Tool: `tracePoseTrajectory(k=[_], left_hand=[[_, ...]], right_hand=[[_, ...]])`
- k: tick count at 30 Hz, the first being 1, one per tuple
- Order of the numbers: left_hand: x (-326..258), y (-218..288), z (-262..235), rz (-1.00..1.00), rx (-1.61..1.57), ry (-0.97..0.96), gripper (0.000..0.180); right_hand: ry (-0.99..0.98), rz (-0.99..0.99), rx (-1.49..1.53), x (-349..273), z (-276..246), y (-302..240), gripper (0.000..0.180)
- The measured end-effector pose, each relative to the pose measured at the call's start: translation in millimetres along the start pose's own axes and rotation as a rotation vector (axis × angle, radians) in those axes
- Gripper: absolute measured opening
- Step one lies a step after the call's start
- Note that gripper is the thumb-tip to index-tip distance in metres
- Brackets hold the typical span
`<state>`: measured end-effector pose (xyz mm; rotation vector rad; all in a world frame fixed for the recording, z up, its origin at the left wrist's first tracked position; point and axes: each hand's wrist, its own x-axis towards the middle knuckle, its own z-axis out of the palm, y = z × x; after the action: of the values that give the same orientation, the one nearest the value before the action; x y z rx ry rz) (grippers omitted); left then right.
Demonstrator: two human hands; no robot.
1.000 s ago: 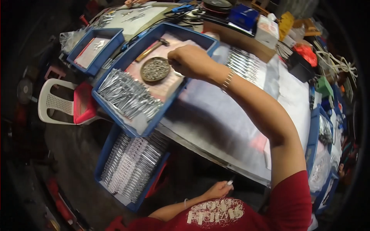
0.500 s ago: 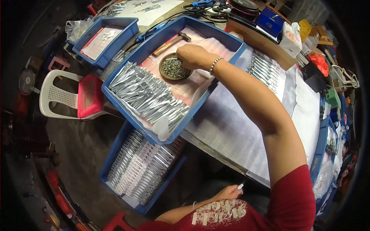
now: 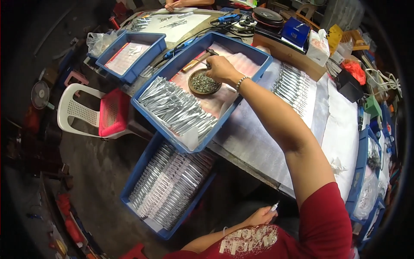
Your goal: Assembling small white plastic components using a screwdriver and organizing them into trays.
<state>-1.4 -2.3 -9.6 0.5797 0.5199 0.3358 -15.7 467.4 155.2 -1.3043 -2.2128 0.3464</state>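
My right hand (image 3: 221,70) is stretched out over the large blue tray (image 3: 181,45), with its fingers closed. A thin dark tool (image 3: 208,66), its kind unclear, sticks out from the fingertips. Just below lies a round brown bowl (image 3: 191,86) full of small metal pins or screws (image 3: 205,82). Beyond the bowl, a wooden-handled hammer (image 3: 192,64) rests in the tray. Many flat silver metal pieces (image 3: 177,105) are piled along the tray's near left side. Low near my body, my left hand (image 3: 260,216) grips a small white piece with a thin dark tip (image 3: 274,207).
A lower blue tray (image 3: 129,190) holds rows of silver pieces. More silver pieces (image 3: 297,88) lie lined up on the white-covered table (image 3: 258,151). A white chair with a red seat (image 3: 82,112) stands left. Another person's hands (image 3: 174,5) rest at the far table edge.
My right hand has lifted out of the bowl's edge and shifted slightly right, a thin dark tool now showing at its fingers. The view has shifted; another person's hands have come into sight.
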Motion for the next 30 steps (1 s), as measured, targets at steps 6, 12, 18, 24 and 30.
tracePoseTrajectory(k=[6, 12, 18, 24, 30], left_hand=[[-12.5, 4.6, -4.8, 0.001, -0.04, -0.069, 0.019], [-58.4, 69.4, 0.4, 0.092, -0.018, 0.104, 0.013], [-74.8, 117.7, 31.4, 0.09, -0.104, 0.165, 0.013], [-67.4, 109.6, 63.6, 0.13, 0.194, 0.211, 0.011], [-59.1, 93.2, 86.6, 0.23, 0.574, 0.298, 0.007]], right_hand=[[0.064, 0.062, 0.491, -67.5, -68.8, -33.1, 0.011], [-0.143, 0.139, 0.553, -258.2, -142.1, -95.2, 0.014], [-0.135, 0.466, 0.635, -406.0, -132.2, -120.5, 0.02], [-0.004, 0.359, 0.524, -455.3, -123.3, -120.9, 0.028], [0.073, 0.323, 0.548, -486.3, -126.6, -110.4, 0.039]])
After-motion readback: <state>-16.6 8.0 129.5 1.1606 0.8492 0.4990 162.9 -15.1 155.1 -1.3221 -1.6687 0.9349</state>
